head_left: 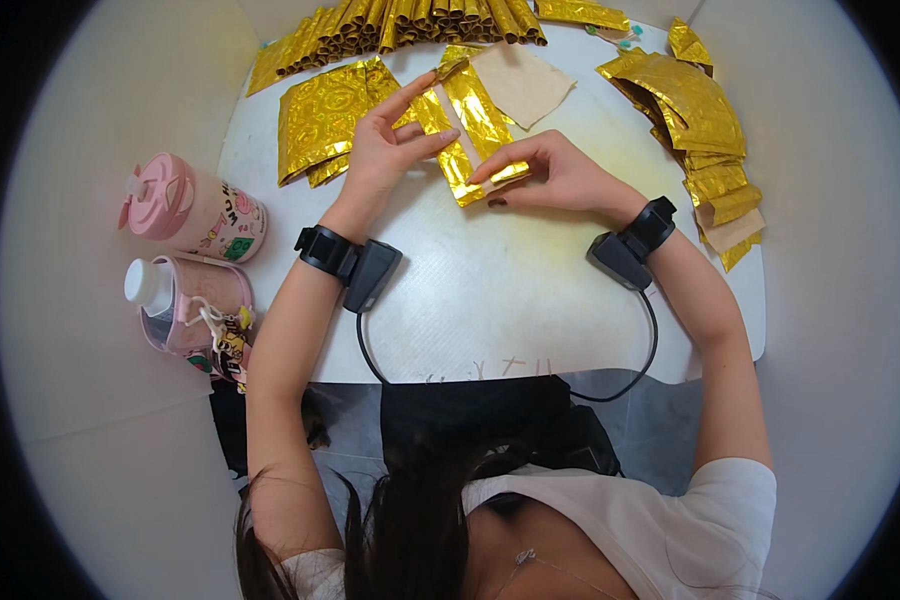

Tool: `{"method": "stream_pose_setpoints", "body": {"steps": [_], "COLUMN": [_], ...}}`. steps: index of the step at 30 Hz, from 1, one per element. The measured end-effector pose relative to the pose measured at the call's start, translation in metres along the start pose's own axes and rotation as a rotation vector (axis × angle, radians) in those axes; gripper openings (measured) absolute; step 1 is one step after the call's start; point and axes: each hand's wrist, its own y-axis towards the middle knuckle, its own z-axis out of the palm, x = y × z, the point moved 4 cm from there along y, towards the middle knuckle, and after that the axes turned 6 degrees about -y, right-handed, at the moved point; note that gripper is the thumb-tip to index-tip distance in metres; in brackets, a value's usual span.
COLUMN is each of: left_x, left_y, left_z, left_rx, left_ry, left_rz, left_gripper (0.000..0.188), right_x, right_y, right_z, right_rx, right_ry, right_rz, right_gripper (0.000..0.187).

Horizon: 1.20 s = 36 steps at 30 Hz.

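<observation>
Between my hands, just above the white table (470, 300), is a gold foil paper (485, 115) with its long sides folded inward, so a pale strip of its backing shows down the middle. My left hand (390, 140) pinches its left side, forefinger at the far end and thumb on the pale strip. At the near right corner, my right hand (565, 178) grips the paper between thumb and fingers. Behind it lies a beige sheet (530, 85), partly covered. Close by my left hand rests a stack of flat gold foil papers (320, 118).
Many rolled gold paper tubes (400, 28) line the far edge. Folded gold papers (685, 100) heap along the right side. A pink-lidded cup (195, 210) and a pink bottle carrier (210, 295) stand at the left. Cabled black devices (373, 275) are strapped to both wrists.
</observation>
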Motion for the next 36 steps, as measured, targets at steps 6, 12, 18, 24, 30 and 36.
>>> {"method": "stream_pose_setpoints", "body": {"steps": [6,12,18,24,30,36], "left_x": [0.000,0.003,0.002,0.001,-0.004,0.003], "left_y": [-0.001,-0.001,-0.001,-0.002,0.002,-0.001], "left_z": [0.008,0.002,0.003,0.006,0.005,0.002], "left_rx": [-0.007,-0.124,-0.133,-0.087,-0.102,-0.151], "left_ry": [-0.063,-0.039,-0.080,-0.059,-0.032,0.037], "left_rz": [0.048,0.140,0.127,0.143,0.129,0.140], "left_gripper": [0.070,0.075,0.075,0.075,0.075,0.075], "right_x": [-0.005,-0.004,-0.010,-0.012,-0.028,-0.026], "right_y": [0.002,0.004,0.003,0.005,0.005,0.001], "right_z": [-0.012,-0.013,-0.016,-0.019,-0.029,-0.024], "right_rx": [-0.156,-0.190,-0.162,-0.111,-0.286,-0.364], "right_ry": [-0.157,0.101,0.296,0.214,0.181,0.212], "right_rz": [0.012,0.075,0.107,0.171,0.153,0.101], "right_gripper": [0.014,0.018,0.019,0.021,0.007,0.008]}}
